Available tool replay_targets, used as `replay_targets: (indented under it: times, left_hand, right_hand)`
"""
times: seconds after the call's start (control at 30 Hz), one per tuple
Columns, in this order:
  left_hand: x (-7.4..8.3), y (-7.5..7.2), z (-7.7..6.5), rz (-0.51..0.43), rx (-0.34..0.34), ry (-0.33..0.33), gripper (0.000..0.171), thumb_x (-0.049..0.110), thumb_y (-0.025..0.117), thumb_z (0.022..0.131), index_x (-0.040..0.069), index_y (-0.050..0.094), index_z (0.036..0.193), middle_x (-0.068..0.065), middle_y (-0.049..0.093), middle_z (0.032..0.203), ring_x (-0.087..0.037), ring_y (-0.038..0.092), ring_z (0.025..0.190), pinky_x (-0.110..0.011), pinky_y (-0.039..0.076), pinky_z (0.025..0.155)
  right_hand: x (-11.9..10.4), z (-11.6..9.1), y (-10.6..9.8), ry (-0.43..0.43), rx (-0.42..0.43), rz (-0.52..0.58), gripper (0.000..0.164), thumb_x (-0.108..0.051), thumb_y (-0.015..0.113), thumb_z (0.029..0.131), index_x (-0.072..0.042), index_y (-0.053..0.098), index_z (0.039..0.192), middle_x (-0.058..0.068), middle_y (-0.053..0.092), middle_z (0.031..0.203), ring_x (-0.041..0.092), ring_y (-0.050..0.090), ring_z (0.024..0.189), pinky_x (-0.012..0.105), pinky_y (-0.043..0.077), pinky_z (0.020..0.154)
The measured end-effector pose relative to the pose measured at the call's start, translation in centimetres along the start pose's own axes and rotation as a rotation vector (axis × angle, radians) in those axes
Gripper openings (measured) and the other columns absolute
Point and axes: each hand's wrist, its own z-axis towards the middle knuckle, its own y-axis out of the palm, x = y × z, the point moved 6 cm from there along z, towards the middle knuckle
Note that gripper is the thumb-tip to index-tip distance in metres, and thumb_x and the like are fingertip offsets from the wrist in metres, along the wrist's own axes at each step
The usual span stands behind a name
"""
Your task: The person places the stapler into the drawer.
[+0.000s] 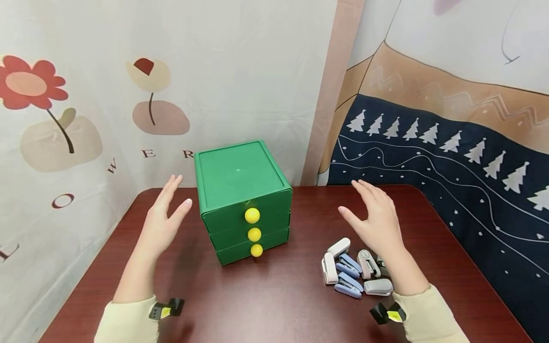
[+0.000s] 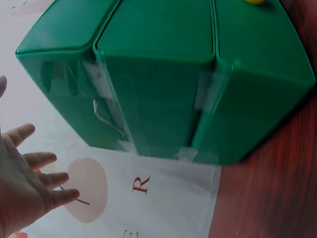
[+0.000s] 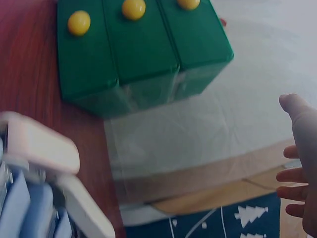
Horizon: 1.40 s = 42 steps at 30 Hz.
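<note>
A green three-drawer box (image 1: 242, 176) with round yellow knobs (image 1: 252, 215) stands at the back of the table, its drawers closed. My left hand (image 1: 159, 224) is raised to the left of the box, fingers straight and thumb apart, touching nothing. On the other side, my right hand (image 1: 377, 219) hovers with extended fingers above and behind several small staplers. Among these are a blue stapler (image 1: 349, 285), a white stapler (image 1: 329, 268) and a grey stapler (image 1: 378, 287). My right wrist partly hides a darker one. Clear tape joins the box's side seams in the left wrist view.
The dark red-brown table (image 1: 274, 305) spans the front. Behind it hangs a pale curtain (image 1: 257, 71) with flower prints, and a navy cloth with white trees (image 1: 429, 157) covers the right side. Each wrist wears a dark band with a small camera (image 1: 176, 306).
</note>
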Motion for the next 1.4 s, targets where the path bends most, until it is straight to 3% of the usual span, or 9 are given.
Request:
replay_targets:
  times: [0.17,0.37,0.63,0.8,0.97,1.07,1.23,1.4]
  left_hand:
    - [0.1,1.0,-0.3,-0.113,0.008,0.008,0.057,0.025,0.052,0.100,0.027,0.028,0.152,0.003,0.018,0.157,-0.022,0.016,0.142,-0.057,0.017,0.107]
    - [0.3,1.9,-0.4,-0.258,0.013,0.028,0.057,0.015,0.050,0.100,0.018,0.028,0.152,-0.004,0.022,0.156,-0.025,0.020,0.141,-0.034,0.021,0.110]
    - [-0.5,2.9,-0.9,-0.408,0.038,0.014,0.052,0.007,0.047,0.100,0.009,0.032,0.150,-0.015,0.029,0.152,-0.028,0.025,0.140,-0.015,0.032,0.098]
    - [-0.6,3.2,-1.1,-0.488,0.061,0.047,0.048,0.004,0.046,0.100,0.002,0.035,0.147,-0.018,0.034,0.149,-0.034,0.028,0.137,-0.017,0.033,0.098]
    - [-0.9,3.2,-1.2,-0.560,0.077,0.053,0.047,0.003,0.045,0.100,0.000,0.037,0.146,-0.010,0.041,0.146,-0.026,0.035,0.134,-0.020,0.037,0.096]
    - [-1.2,3.2,-1.2,-0.574,0.072,0.044,0.047,0.002,0.045,0.100,0.002,0.038,0.146,-0.005,0.044,0.143,-0.018,0.039,0.130,-0.020,0.036,0.096]
    - [-1.4,3.5,-1.2,-0.585,0.057,0.048,0.048,0.003,0.046,0.099,0.005,0.039,0.146,-0.006,0.046,0.139,-0.017,0.042,0.127,-0.020,0.035,0.096]
    - [-1.3,3.9,-1.0,-0.606,0.058,0.060,0.048,0.001,0.046,0.098,0.005,0.039,0.146,-0.010,0.046,0.139,-0.017,0.044,0.126,-0.021,0.036,0.096]
  right_hand:
    - [-2.1,-0.3,0.6,-0.069,0.063,0.101,0.060,-0.029,0.074,0.083,-0.009,0.054,0.135,0.011,0.054,0.133,0.032,0.044,0.124,0.056,0.029,0.100]
    - [-4.5,-1.0,1.2,-0.143,0.151,0.229,0.057,-0.022,0.077,0.079,-0.009,0.057,0.131,0.008,0.059,0.126,0.026,0.049,0.116,0.049,0.038,0.093]
    - [-7.2,-1.5,2.8,-0.213,0.182,0.358,0.051,-0.015,0.079,0.078,-0.011,0.062,0.125,0.003,0.062,0.115,0.017,0.054,0.107,0.034,0.044,0.087]
    - [-8.5,-1.7,3.8,-0.248,0.187,0.402,0.049,-0.014,0.079,0.077,-0.010,0.063,0.123,0.004,0.064,0.110,0.021,0.057,0.099,0.030,0.045,0.084]
    - [-9.8,-1.6,5.1,-0.261,0.169,0.459,0.045,-0.016,0.078,0.079,-0.007,0.064,0.121,0.004,0.064,0.108,0.022,0.058,0.097,0.034,0.048,0.080]
    - [-10.5,-1.6,6.0,-0.262,0.148,0.472,0.044,-0.017,0.078,0.081,-0.005,0.064,0.120,0.004,0.064,0.109,0.019,0.059,0.098,0.033,0.049,0.081]
    - [-11.3,-1.5,7.5,-0.257,0.104,0.484,0.041,-0.017,0.078,0.081,-0.006,0.064,0.119,0.007,0.064,0.106,0.017,0.058,0.093,0.027,0.049,0.077]
    - [-11.9,-1.4,8.5,-0.252,0.095,0.509,0.042,-0.015,0.079,0.080,-0.008,0.065,0.119,0.007,0.065,0.101,0.020,0.059,0.087,0.031,0.050,0.068]
